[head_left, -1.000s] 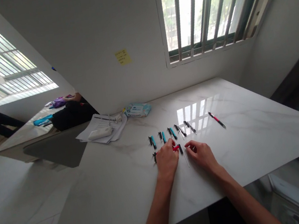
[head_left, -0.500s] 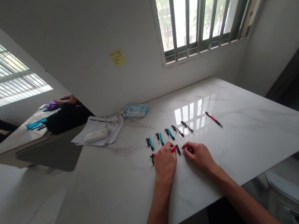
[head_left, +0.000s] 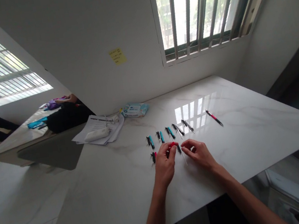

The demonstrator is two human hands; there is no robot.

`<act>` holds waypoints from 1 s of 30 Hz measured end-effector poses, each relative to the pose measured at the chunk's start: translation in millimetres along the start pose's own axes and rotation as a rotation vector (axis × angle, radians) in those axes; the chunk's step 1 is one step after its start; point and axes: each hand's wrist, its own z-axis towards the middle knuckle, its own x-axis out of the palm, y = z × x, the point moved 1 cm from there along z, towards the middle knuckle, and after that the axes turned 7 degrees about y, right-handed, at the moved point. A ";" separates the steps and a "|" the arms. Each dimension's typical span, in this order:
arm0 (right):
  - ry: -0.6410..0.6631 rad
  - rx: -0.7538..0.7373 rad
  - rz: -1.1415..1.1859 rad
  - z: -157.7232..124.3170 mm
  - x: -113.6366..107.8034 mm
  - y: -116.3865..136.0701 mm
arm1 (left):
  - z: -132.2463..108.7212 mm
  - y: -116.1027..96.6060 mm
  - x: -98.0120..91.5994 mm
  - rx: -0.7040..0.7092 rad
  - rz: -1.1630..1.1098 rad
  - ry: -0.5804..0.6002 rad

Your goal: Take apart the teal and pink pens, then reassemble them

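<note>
My left hand (head_left: 165, 160) pinches a red pen barrel (head_left: 173, 144) between thumb and fingertips, just above the white tabletop. Close by on the right, my right hand (head_left: 197, 152) is closed with its fingers curled; whatever its fingertips hold, if anything, is too small to make out. Between the hands are a black pen part (head_left: 179, 148) and a thin white refill (head_left: 184, 159), near the right fingertips. Another black pen part (head_left: 153, 157) and a red piece lie left of my left hand, partly covered by it.
Beyond my hands, several disassembled pens form a row, with teal barrels (head_left: 162, 137) and silver parts (head_left: 180, 130). A whole red-and-black pen (head_left: 214, 117) lies to the right. Papers (head_left: 79, 137) and a wipes pack (head_left: 134, 110) rest by the wall. Another person's hand (head_left: 65, 99) shows far left.
My left hand has lifted slightly and turned, bringing the red barrel up in its fingertips. My right fingertips have come a little nearer to the black part and refill.
</note>
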 end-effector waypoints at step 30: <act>0.080 0.054 0.276 -26.2 -2.4 44.8 | -58.7 38.4 24.2 -0.294 -0.810 -0.409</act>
